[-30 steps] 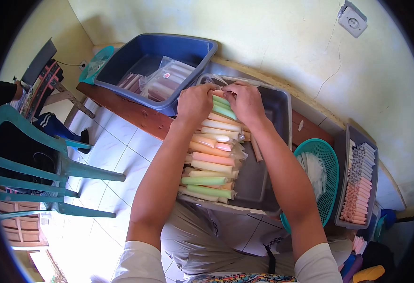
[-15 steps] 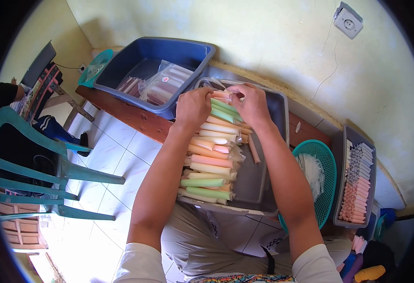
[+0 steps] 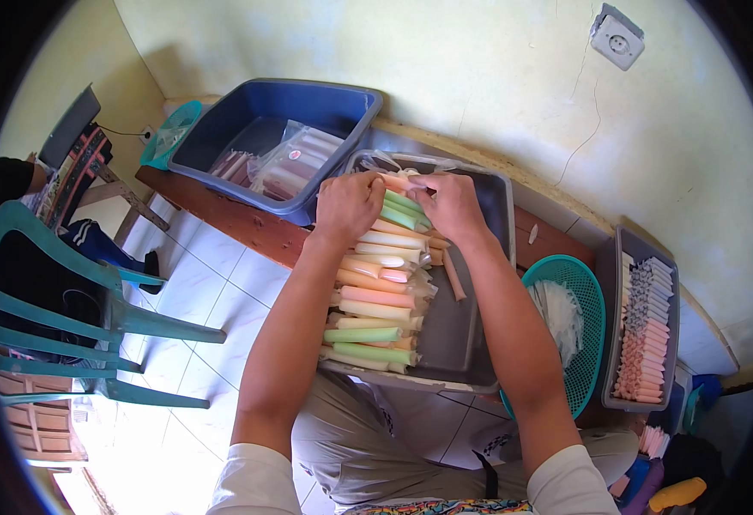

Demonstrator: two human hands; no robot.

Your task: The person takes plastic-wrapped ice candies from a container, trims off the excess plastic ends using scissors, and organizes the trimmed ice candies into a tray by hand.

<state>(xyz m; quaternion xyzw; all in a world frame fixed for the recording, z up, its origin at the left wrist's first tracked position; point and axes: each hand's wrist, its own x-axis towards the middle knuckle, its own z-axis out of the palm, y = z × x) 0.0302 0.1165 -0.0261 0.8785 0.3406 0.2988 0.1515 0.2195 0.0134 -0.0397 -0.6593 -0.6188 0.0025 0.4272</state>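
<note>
In front of me a grey tray (image 3: 455, 343) holds ice pops in clear plastic tubes, coloured green, cream, orange and pink. They lie crosswise in a stack along its left side. At the tray's far end, my left hand (image 3: 349, 206) and my right hand (image 3: 453, 208) are closed on the two ends of a pinkish-orange ice pop (image 3: 399, 182). My fingers hide its ends. Just below my hands lie green ice pops (image 3: 404, 209). A brownish ice pop (image 3: 454, 273) rests apart, to the right of the stack.
A blue tub (image 3: 222, 176) with bagged purplish tubes stands far left. To the right are a green basket (image 3: 598, 343) of clear plastic bags and a grey bin (image 3: 610, 365) of packed ice pops. A green chair (image 3: 50, 296) and a person's arm (image 3: 33, 174) are at left.
The camera view has shifted slightly. My hands stay at the tray's far end, with the fingers drawn a little closer together around the pinkish-orange ice pop.
</note>
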